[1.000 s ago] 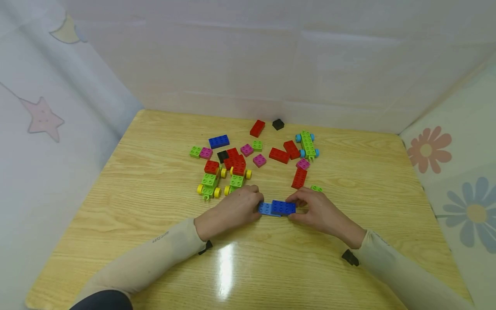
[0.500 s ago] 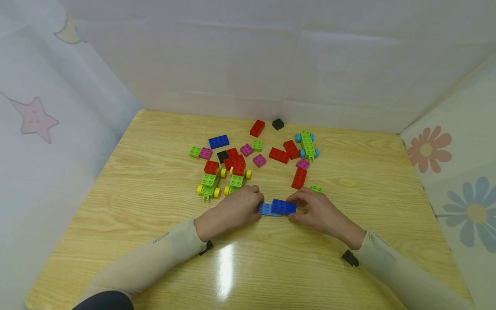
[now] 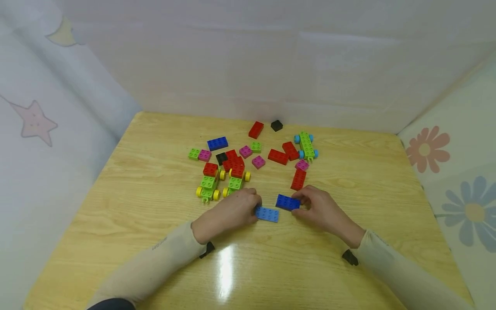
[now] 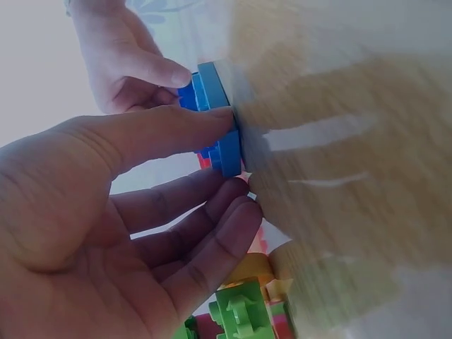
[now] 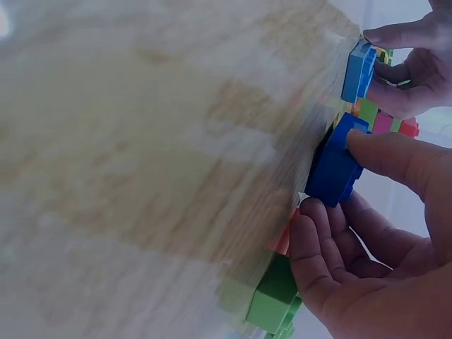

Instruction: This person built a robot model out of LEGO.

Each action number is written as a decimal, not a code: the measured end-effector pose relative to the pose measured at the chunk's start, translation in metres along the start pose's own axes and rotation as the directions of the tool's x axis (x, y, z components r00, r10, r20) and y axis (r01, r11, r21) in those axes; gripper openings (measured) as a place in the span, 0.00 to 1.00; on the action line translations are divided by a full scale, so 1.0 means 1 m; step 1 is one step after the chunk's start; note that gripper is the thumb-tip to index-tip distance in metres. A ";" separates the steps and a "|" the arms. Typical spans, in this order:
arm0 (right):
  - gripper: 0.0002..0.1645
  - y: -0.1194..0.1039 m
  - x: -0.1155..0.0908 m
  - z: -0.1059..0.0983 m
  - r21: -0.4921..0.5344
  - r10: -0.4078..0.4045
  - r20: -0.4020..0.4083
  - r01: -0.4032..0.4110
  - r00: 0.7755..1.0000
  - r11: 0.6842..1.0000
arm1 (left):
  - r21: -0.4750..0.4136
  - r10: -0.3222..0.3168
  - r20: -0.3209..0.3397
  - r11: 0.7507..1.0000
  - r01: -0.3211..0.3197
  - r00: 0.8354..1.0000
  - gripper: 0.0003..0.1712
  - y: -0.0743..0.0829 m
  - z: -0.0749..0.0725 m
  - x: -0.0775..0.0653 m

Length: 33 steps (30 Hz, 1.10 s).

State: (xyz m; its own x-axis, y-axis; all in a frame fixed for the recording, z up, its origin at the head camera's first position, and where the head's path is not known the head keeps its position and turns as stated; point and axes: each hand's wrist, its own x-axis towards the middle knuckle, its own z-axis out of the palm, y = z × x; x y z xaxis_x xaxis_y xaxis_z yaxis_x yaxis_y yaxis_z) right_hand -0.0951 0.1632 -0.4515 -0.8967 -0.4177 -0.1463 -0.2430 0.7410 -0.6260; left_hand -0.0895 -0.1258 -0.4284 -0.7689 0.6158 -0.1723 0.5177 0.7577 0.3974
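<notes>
My left hand [image 3: 231,212] pinches one end of a light blue building brick [image 3: 267,214], a thin piece with studs on top. In the left wrist view the thumb presses the side of that light blue brick [image 4: 223,145], with the fingers on the other side. To its right, my right hand [image 3: 321,211] grips a thicker dark blue brick [image 3: 287,202] by its right end. The right wrist view shows thumb and fingers on the dark blue brick [image 5: 337,166]. A narrow gap separates the two bricks, with the dark blue one slightly farther back.
Behind the left hand stand two green wheeled vehicles with yellow wheels, one [image 3: 208,183] left of the other [image 3: 235,181]. A green base with blue wheels [image 3: 306,145] is at the back right. Between them lie several loose bricks, including a red brick [image 3: 298,179] and a blue brick [image 3: 217,143].
The dark blue brick, earlier overlapping the light blue one, has come away to the right and back in my right hand. The light blue brick shifted slightly left and toward me.
</notes>
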 end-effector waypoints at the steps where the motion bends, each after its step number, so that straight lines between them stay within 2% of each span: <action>1: 0.23 0.001 0.000 0.001 -0.004 0.001 0.001 -0.001 1.000 1.000 | -0.004 -0.001 0.001 1.000 0.001 1.000 0.09 0.000 0.000 0.000; 9: 0.23 -0.004 -0.001 -0.001 0.001 0.010 -0.014 -0.010 1.000 1.000 | -0.007 -0.007 -0.006 1.000 0.007 1.000 0.08 0.000 0.000 -0.002; 19: 0.21 -0.008 -0.001 -0.016 0.043 0.019 -0.116 -0.014 0.993 0.999 | -0.003 0.018 -0.014 1.000 -0.018 1.000 0.08 -0.001 0.000 -0.004; 28: 0.23 0.001 0.009 -0.029 0.048 0.088 -0.131 -0.082 0.988 0.995 | -0.010 0.010 0.001 1.000 -0.010 1.000 0.10 0.000 0.001 -0.004; 33: 0.26 0.010 0.017 -0.031 0.050 0.109 -0.151 -0.103 0.983 0.993 | 0.005 0.027 -0.017 1.000 -0.027 0.999 0.09 0.000 0.000 -0.005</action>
State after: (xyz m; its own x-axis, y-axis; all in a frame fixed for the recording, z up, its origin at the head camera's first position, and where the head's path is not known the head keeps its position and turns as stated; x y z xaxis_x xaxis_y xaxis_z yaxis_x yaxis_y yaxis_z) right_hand -0.1240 0.1804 -0.4361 -0.9634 -0.2501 -0.0969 -0.1305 0.7528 -0.6452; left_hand -0.0858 -0.1285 -0.4277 -0.7612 0.6319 -0.1461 0.5398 0.7421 0.3973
